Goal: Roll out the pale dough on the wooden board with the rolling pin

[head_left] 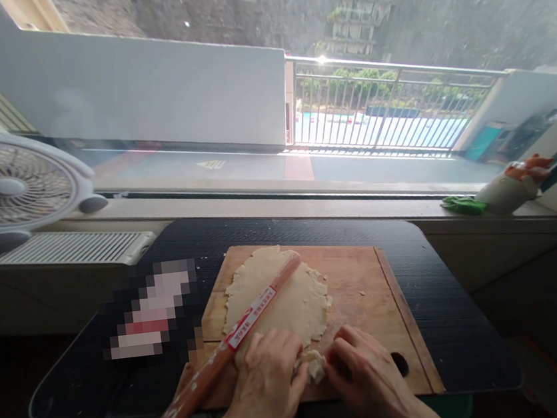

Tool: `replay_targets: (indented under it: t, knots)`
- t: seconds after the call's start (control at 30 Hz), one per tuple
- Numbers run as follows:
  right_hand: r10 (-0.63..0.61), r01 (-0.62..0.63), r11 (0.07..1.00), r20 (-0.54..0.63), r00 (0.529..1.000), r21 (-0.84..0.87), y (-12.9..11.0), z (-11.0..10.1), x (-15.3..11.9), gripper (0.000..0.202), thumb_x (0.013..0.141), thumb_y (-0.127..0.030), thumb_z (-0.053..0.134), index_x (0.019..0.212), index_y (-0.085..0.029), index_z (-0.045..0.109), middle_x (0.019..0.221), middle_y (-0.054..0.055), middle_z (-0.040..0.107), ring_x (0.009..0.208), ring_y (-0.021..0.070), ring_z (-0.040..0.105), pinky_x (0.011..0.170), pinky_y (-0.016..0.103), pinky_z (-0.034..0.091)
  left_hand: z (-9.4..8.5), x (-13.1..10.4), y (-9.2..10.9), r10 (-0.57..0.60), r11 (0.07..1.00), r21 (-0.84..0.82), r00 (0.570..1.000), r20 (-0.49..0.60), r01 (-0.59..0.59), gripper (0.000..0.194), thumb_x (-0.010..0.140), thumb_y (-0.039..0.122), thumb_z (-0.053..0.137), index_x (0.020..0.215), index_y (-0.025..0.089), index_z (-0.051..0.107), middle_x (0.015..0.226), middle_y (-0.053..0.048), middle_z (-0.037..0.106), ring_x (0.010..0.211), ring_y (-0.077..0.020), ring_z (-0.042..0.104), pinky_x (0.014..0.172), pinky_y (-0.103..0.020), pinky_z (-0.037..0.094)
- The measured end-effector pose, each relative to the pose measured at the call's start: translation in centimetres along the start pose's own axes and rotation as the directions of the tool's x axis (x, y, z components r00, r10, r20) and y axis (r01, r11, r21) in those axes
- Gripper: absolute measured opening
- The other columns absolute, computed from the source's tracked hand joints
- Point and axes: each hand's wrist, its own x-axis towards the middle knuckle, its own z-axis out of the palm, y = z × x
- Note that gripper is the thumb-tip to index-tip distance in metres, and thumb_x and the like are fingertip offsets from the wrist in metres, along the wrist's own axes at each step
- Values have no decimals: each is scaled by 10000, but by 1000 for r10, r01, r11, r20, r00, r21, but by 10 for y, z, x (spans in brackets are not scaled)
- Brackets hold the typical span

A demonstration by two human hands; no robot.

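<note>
A flat, ragged-edged sheet of dough (270,270) lies on a wooden cutting board (351,274). Diagonally across it rests a wooden rolling pin (206,371) with a red and white label, its near end jutting past the board. My left hand (270,374) is beside the pin over the dough's near edge, fingers curled down and thumb against a small crumpled dough scrap (316,366). On the scrap's other side my right hand (364,370) has its fingers bent and pinched at it. The fingertips of both hands are partly hidden.
The board lies on a black table (430,306) with rounded corners. A blurred-out patch (154,310) covers something on its left. Beyond stand a white fan (7,186) and a window sill (278,202), where a pot-like container (505,193) sits beside a green cloth-like item (464,204).
</note>
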Motion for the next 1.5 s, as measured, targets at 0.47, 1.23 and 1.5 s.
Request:
replay_targets:
  t: [0.47,1.23,1.5]
  knots:
    - [-241,241,965,14,970,-101,-6,-12,1,93,845,-184,509,836,-219,594,878,37,554,813,167,482,704,299,409,-4,5,-7,-39,991,-126,999,28,43,82,850,235,466,886,232,540,834,-13,594,778,-182,549,696,-308,383]
    - [-453,454,891,88,887,19,-4,-2,1,315,860,-85,399,1143,-171,508,1105,65,581,962,180,520,838,300,469,-32,-1,-69,-71,997,-54,950,-305,57,102,858,280,482,874,223,565,850,-18,589,809,-173,552,743,-299,435]
    - [-238,225,971,214,947,83,-4,-17,9,264,848,-96,461,1046,-244,554,1080,17,545,956,147,495,828,260,427,-31,-4,-71,-74,994,-97,954,-291,48,91,866,270,484,883,222,559,846,-19,571,810,-169,539,741,-300,425]
